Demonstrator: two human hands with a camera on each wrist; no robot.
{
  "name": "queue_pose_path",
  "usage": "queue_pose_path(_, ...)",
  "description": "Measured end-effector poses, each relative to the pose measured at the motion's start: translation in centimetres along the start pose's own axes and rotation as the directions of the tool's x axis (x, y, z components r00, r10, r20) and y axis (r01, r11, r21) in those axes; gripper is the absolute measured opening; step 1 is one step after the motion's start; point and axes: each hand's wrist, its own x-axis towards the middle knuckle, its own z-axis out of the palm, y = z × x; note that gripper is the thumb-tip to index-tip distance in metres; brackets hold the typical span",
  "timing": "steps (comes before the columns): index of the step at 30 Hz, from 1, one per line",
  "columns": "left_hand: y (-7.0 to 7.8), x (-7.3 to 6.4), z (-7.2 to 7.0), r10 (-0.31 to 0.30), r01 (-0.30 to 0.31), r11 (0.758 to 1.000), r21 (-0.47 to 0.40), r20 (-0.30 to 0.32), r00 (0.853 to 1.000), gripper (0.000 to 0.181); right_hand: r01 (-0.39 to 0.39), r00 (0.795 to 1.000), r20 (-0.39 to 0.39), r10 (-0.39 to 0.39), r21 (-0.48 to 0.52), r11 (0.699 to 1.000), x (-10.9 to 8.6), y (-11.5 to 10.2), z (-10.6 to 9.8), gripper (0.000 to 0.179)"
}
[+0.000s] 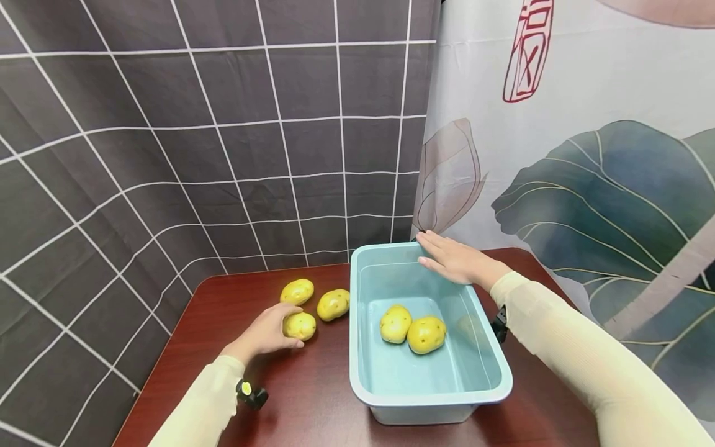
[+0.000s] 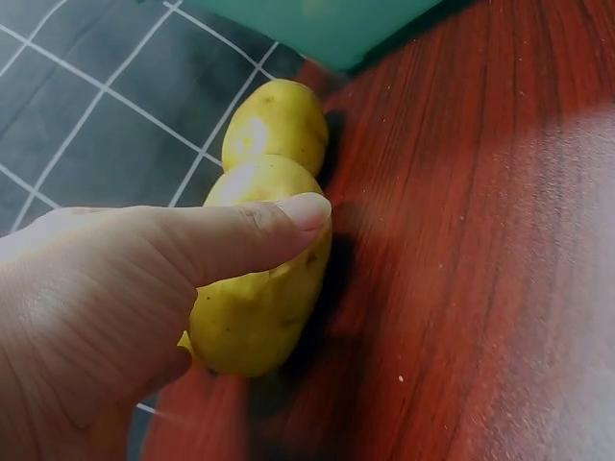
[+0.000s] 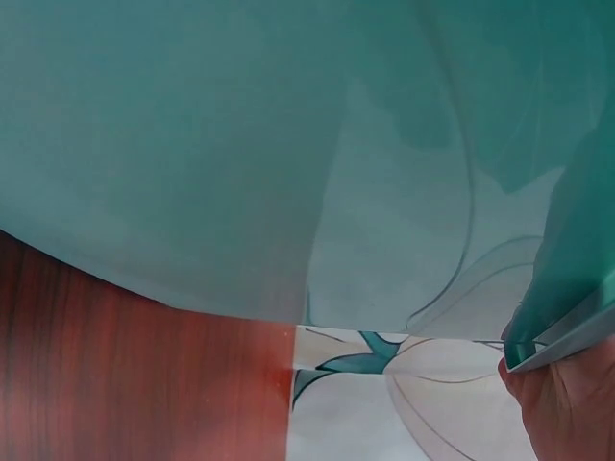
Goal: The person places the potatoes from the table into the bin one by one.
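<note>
Pinching potato (image 1: 300, 326): red-brown table (image 1: 329, 379), gridded cloth (image 1: 307, 149).

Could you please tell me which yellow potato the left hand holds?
The oval yellow potato nearest the head camera among three outside the blue plastic tub; the bare left hand grips only it.

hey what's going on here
A person has their left hand around a yellow potato on the reddish-brown table, with two more potatoes lying close by. Their right hand rests at the rim of a light blue bin, toward its far right corner. Two other potatoes are already inside the bin, side by side on its bottom.
</note>
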Motion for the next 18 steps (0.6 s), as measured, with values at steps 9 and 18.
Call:
queue_pose_path(9, -0.1, -1.1, 0.2, -0.021, 0.022, 1.0, 0.007, -0.048, 0.999, 0.077, -0.001, 1.0, 0.007, 0.001, 0.007, 1.0, -0.2, -0.3, -0.5, 0.073)
queue_pose_path(18, -0.2, -0.4, 1.4, -0.041, 0.041, 0.999, -0.007, -0.058, 0.997, 0.084, -0.01, 1.0, 0.005, 0.01, 0.004, 1.0, 0.0, -0.2, -0.3, 0.076)
